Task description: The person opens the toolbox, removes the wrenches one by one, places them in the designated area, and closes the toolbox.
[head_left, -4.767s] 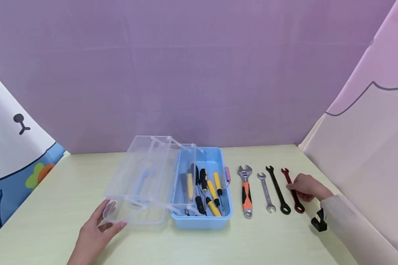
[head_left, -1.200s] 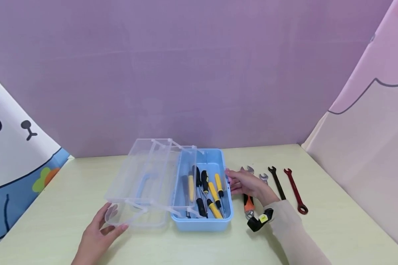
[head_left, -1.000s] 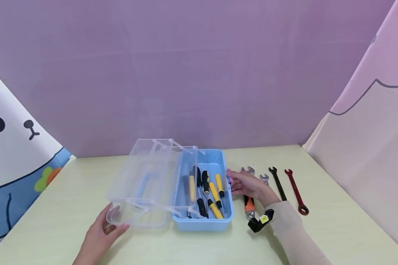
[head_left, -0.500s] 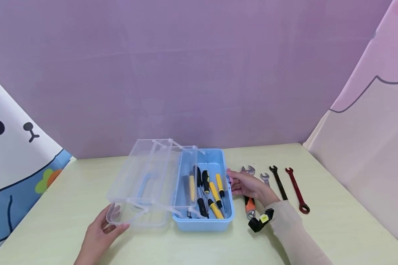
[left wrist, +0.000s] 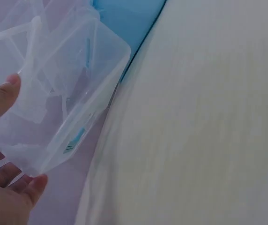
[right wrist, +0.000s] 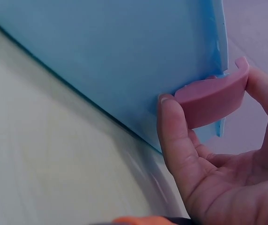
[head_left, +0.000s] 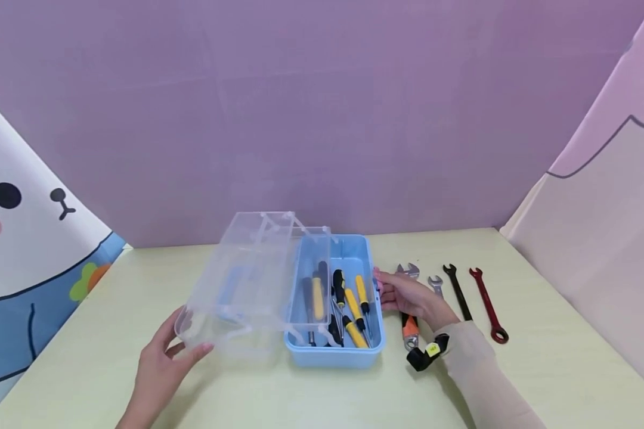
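Observation:
A clear plastic lid (head_left: 247, 268) stands tilted out to the left of a blue toolbox (head_left: 334, 357). My left hand (head_left: 161, 363) grips the lid's outer edge, thumb on one side and fingers on the other in the left wrist view. On the box's right side my right hand (head_left: 410, 295) pinches the pink latch (right wrist: 213, 98) between thumb and fingers. Several screwdrivers with yellow or black handles, such as a yellow one (head_left: 356, 333), lie in the box, some seen through the lid.
Right of the box lie an adjustable wrench (head_left: 409, 325), partly behind my right hand, a small silver wrench (head_left: 436, 283), a black wrench (head_left: 456, 289) and a red wrench (head_left: 488, 304) on the pale table (head_left: 547, 357). A purple backdrop (head_left: 322, 119) stands behind.
My right hand has left the red wrench and taken hold of the pink latch. In the last half second the lid has risen a little with my left hand.

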The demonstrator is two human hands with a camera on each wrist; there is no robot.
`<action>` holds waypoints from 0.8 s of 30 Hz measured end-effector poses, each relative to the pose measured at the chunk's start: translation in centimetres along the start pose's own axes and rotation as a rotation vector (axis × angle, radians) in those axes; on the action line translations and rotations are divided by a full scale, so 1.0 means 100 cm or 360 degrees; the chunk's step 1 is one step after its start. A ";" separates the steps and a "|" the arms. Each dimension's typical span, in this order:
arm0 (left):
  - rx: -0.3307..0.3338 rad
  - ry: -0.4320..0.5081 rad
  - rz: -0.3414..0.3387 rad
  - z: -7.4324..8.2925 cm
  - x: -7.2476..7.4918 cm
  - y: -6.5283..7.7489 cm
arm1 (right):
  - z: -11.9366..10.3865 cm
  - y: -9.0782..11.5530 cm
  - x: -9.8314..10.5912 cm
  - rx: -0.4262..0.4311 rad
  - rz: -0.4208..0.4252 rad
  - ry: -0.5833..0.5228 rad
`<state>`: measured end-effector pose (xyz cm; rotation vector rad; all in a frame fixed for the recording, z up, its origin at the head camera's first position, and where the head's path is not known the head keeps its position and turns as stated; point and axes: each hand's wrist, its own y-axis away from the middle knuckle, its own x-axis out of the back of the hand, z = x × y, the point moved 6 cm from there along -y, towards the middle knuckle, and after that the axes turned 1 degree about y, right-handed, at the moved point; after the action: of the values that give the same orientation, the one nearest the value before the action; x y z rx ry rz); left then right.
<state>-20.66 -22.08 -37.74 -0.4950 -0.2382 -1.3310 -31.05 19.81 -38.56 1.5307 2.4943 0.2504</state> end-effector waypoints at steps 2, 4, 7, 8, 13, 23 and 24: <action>-0.0041 -0.0028 0.0057 0.006 0.002 0.000 | -0.001 0.000 0.000 0.0004 -0.0002 -0.0002; -0.0051 -0.0041 0.0094 0.011 0.004 0.001 | -0.001 0.000 0.000 0.0004 -0.0005 -0.0004; -0.0049 -0.0054 0.0143 0.017 0.006 0.002 | -0.001 0.000 -0.001 0.0007 -0.0008 0.0001; -0.0052 -0.0064 0.0161 0.020 0.006 0.003 | -0.001 0.000 -0.001 0.0007 -0.0005 0.0003; -0.0193 -0.0120 0.0274 0.039 0.009 0.004 | -0.001 0.000 0.001 0.0017 -0.0001 0.0014; -0.0581 -0.0301 0.0341 0.074 0.012 0.005 | 0.001 0.000 0.001 0.0035 -0.0024 -0.0002; -0.0621 -0.0313 0.0340 0.077 0.012 0.005 | 0.001 0.000 0.001 0.0036 -0.0025 -0.0002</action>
<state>-19.06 -19.36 -30.58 -0.9570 -0.0820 -1.1209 -31.06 19.88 -38.64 1.5189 2.5157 0.2192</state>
